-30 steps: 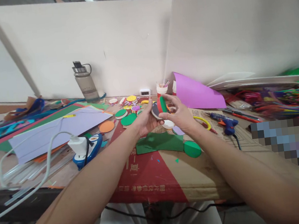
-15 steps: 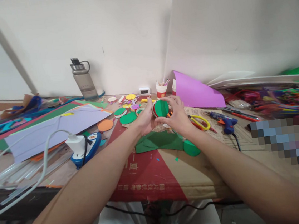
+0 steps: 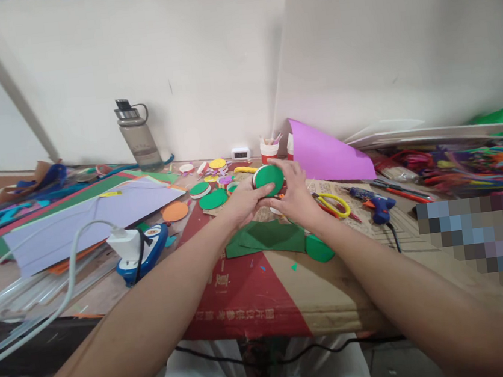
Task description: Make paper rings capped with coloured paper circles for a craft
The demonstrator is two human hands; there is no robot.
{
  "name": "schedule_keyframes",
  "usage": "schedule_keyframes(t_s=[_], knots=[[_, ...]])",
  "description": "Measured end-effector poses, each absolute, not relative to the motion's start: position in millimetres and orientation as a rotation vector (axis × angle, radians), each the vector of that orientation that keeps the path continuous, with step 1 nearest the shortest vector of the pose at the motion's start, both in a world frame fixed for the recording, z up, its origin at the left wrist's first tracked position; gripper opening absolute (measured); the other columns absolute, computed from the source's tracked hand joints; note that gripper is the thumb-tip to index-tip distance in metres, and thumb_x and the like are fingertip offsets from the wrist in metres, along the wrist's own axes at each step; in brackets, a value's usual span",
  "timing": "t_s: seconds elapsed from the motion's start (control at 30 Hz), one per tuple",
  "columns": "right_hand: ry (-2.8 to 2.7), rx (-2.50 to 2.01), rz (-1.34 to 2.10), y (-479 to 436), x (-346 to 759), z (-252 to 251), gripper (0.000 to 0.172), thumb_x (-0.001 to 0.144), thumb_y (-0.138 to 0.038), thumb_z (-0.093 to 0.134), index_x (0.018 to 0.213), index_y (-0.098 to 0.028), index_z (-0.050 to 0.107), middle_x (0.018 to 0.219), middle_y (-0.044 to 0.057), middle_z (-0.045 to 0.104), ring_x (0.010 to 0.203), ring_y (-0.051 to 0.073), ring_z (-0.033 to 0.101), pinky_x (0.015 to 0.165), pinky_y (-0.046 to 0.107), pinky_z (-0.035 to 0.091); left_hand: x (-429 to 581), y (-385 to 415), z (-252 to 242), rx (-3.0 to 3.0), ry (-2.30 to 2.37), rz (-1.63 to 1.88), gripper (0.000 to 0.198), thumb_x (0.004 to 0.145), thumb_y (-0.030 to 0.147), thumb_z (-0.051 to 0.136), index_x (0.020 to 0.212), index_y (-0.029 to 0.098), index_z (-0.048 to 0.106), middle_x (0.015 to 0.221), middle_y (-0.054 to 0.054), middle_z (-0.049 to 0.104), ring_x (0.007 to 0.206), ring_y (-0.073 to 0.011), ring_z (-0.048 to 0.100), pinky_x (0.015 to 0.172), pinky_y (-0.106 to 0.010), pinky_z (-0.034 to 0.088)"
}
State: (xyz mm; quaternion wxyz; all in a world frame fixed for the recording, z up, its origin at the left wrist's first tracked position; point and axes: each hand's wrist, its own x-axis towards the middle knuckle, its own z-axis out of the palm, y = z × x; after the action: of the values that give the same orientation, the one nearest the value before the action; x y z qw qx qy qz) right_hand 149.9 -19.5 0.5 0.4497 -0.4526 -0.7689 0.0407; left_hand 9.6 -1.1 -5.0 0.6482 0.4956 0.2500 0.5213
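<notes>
A round green-topped disc with a pale edge (image 3: pixel 270 180) is held up between both hands, over the middle of the table. My left hand (image 3: pixel 247 201) grips its left and lower side, the thumb lying on the green face. Fingers of my right hand (image 3: pixel 294 188) close round its right side and top edge. Below the hands lie folded dark green sheets (image 3: pixel 268 238), with a green round piece (image 3: pixel 319 248) at their right end. More green discs (image 3: pixel 213 199) and an orange disc (image 3: pixel 175 211) rest to the left.
Yellow-handled scissors (image 3: pixel 337 204) and a blue glue gun (image 3: pixel 381 209) lie on the right. A bottle (image 3: pixel 139 141), a cup of sticks (image 3: pixel 269 149) and a purple sheet (image 3: pixel 327 152) stand behind. On the left are a power strip (image 3: pixel 143 255) with a white cable and paper sheets (image 3: pixel 95 215).
My left thumb has moved onto the green face of the disc, which has turned slightly. The whole view has shifted a little, so the table objects appear slightly further left.
</notes>
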Motion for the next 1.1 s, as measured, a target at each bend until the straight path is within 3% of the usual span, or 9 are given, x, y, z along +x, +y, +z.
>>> schedule_keyframes(t_s=[0.1,0.23,0.33,0.47,0.63,0.77,0.93,1.1], knots=[[-1.858,-1.093,0.177,-19.0,151.6,1.1,0.072,0.074,-0.037,0.073,0.138,-0.027,0.042,0.136,0.012,0.046,0.126,0.030,0.042,0.101,0.047,0.038,7.2,4.6,-7.9,1.158,0.629,1.254,0.035,0.061,0.022,0.083,0.091,0.015,0.067,0.086,-0.002,0.069,0.079,-0.0141,0.063,0.077,-0.029,0.050],[-1.783,-1.035,0.282,-14.3,155.4,-1.1,0.041,0.086,-0.039,0.056,0.124,-0.024,0.054,0.124,0.010,0.056,0.117,0.025,0.050,0.096,0.042,0.043,2.3,9.0,-9.8,1.268,0.635,1.282,0.036,0.061,0.025,0.083,0.092,0.015,0.068,0.086,-0.001,0.068,0.080,-0.0136,0.063,0.081,-0.032,0.052],[-1.654,-1.031,0.439,-6.8,157.6,-3.2,0.029,0.086,-0.038,0.053,0.107,-0.022,0.062,0.108,0.007,0.064,0.102,0.022,0.057,0.091,0.040,0.045,1.6,7.5,-10.1,1.318,0.634,1.231,0.035,0.062,0.026,0.083,0.091,0.014,0.068,0.086,-0.001,0.067,0.083,-0.0149,0.063,0.082,-0.035,0.054],[-1.338,-0.951,0.827,4.4,159.6,-6.4,0.030,0.077,-0.048,0.060,0.092,-0.022,0.062,0.088,0.002,0.067,0.082,0.017,0.060,0.078,0.034,0.048,3.3,3.7,-8.4,1.290,0.586,1.152,0.036,0.068,0.030,0.080,0.099,0.015,0.067,0.099,-0.007,0.069,0.091,-0.0181,0.066,0.085,-0.036,0.055],[-1.142,-0.895,1.062,12.2,163.9,-10.2,0.036,0.067,-0.055,0.069,0.080,-0.023,0.058,0.067,-0.003,0.056,0.061,0.012,0.050,0.059,0.027,0.042,2.7,3.7,-4.7,1.381,0.629,1.115,0.037,0.071,0.033,0.076,0.100,0.013,0.067,0.104,-0.010,0.070,0.086,-0.0182,0.068,0.077,-0.032,0.056],[-1.113,-0.882,1.155,13.3,165.0,-10.4,0.027,0.069,-0.043,0.071,0.082,-0.022,0.060,0.069,-0.004,0.058,0.061,0.011,0.050,0.059,0.025,0.043,2.2,0.9,-2.1,1.631,0.776,1.174,0.038,0.073,0.036,0.072,0.103,0.013,0.068,0.096,-0.008,0.072,0.082,-0.0181,0.066,0.068,-0.029,0.055],[-1.133,-0.847,1.178,10.8,161.4,-8.8,0.019,0.073,-0.031,0.070,0.088,-0.022,0.062,0.081,-0.002,0.064,0.068,0.011,0.056,0.067,0.027,0.049,1.9,-2.4,-3.6,1.910,0.904,1.401,0.027,0.078,0.033,0.066,0.099,0.015,0.071,0.093,-0.006,0.072,0.087,-0.0182,0.065,0.077,-0.029,0.052],[-1.138,-0.867,1.233,6.6,158.2,-5.9,0.014,0.078,-0.025,0.066,0.090,-0.021,0.060,0.077,-0.003,0.063,0.063,0.010,0.058,0.062,0.025,0.050,1.3,-1.4,-5.3,2.032,1.021,1.503,0.023,0.080,0.030,0.064,0.095,0.016,0.071,0.089,-0.006,0.071,0.083,-0.0171,0.063,0.071,-0.027,0.050]])
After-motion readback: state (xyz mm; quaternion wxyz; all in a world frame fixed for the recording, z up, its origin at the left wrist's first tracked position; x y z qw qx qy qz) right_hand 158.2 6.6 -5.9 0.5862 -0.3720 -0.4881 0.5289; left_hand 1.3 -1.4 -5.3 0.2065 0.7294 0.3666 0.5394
